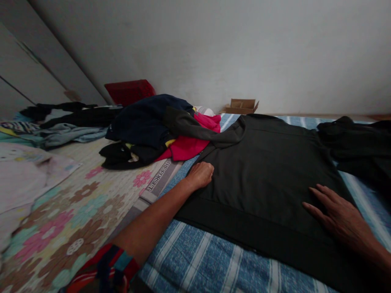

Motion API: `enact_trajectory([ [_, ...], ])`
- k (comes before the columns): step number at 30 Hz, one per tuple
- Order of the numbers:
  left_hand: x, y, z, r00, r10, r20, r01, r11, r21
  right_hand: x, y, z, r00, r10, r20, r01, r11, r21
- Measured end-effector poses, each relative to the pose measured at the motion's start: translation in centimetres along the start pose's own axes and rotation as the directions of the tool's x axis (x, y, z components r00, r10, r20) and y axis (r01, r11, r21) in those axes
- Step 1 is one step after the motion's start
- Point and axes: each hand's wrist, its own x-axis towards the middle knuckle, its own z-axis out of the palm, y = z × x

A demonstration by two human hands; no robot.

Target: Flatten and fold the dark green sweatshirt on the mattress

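A dark grey-green sweatshirt (262,175) lies spread out on a blue-and-white striped cloth (189,248), its wide hem towards me. One sleeve runs left from the shoulder, its end resting over a clothes pile. My left hand (200,176) is closed at the garment's left side, fingers curled under and gripping the fabric there. Flat on the lower right part rests my right hand (336,209), fingers spread and holding nothing.
Left of the sweatshirt is a heap of navy clothing (143,122) with a pink garment (189,148). More black clothes (360,146) lie at the right. A small cardboard box (241,106) and a red case (130,91) stand near the wall. Floral bedding (76,211) covers the left.
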Motion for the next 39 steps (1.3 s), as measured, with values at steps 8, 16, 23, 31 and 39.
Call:
enact_trajectory([
  [8,0.9,0.9,-0.7,0.998,0.031,0.051,-0.037,0.99,0.133,-0.1,0.5,0.5,0.999,0.01,0.043,-0.009,1.0,-0.013],
  [16,0.2,-0.7,-0.5,0.999,0.043,0.023,-0.044,0.998,0.045,0.0,0.0,0.2,0.999,-0.007,0.041,0.007,1.0,-0.011],
  [23,-4.1,-2.6,-1.3,0.997,0.073,-0.018,-0.072,0.853,-0.517,0.0,0.1,0.4,0.999,-0.024,0.022,0.024,1.0,-0.017],
  [31,-13.9,1.3,-1.6,0.755,0.521,0.399,-0.075,0.673,-0.736,-0.1,0.6,1.0,1.0,-0.014,0.021,0.014,0.999,-0.029],
  [39,-16.6,4.0,-0.6,0.631,0.652,0.421,-0.235,0.678,-0.696,0.2,0.2,0.7,0.999,-0.006,0.032,0.007,0.999,-0.041],
])
